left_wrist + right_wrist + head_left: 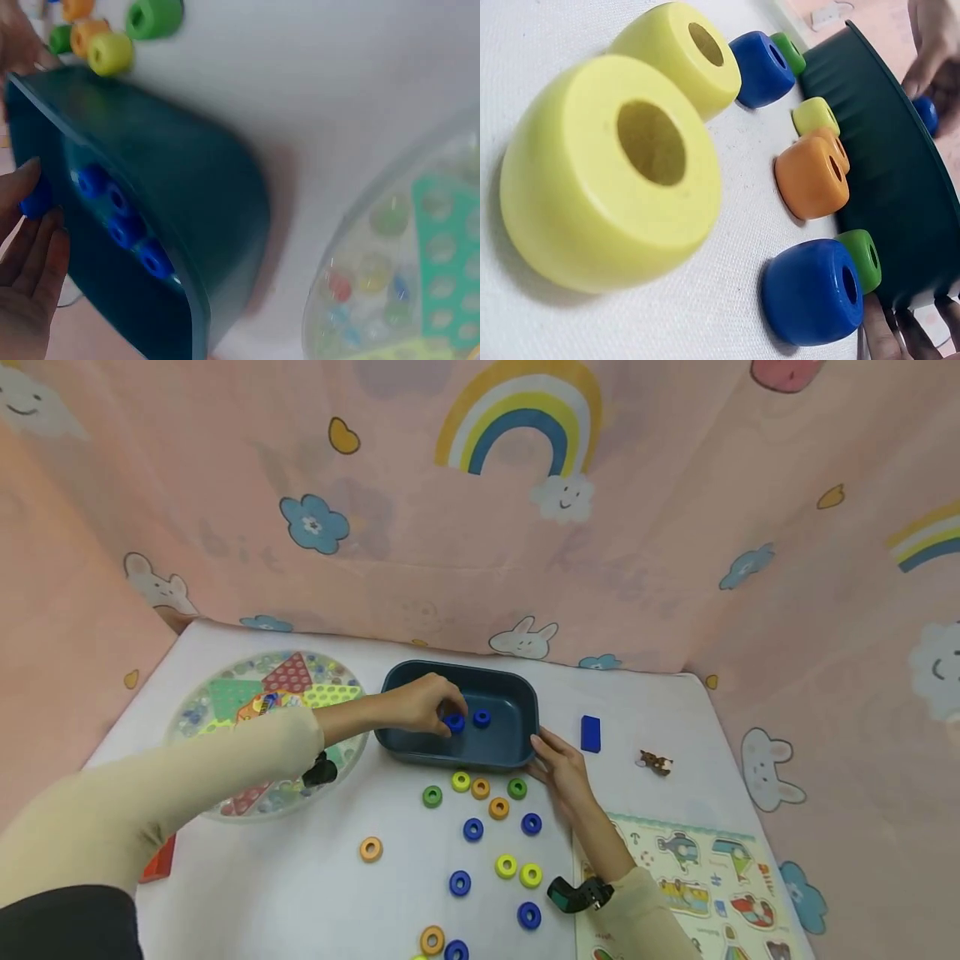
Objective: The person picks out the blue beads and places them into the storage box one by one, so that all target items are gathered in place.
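Observation:
My left hand (420, 703) reaches over the dark blue box (501, 752) and pinches a blue bead (454, 723) between thumb and fingers. Inside the box lies another blue bead (482, 718); the left wrist view shows several blue beads (126, 229) on its floor, partly hidden from the head by my left hand. At the box's front right corner, my right hand (564, 770) holds the wall, thumb and fingers on either side of the corner. In front of the box, green (432, 797), orange (371, 849), yellow (506, 866) and blue beads (460, 883) lie scattered on the white table.
Left of the box is a round clear board (337, 668) with patterned shapes, partly under my left arm. A red object (159, 862) sits near the left edge. To the right are a blue block (591, 734), a small brown animal figure (656, 762) and a picture board (720, 860).

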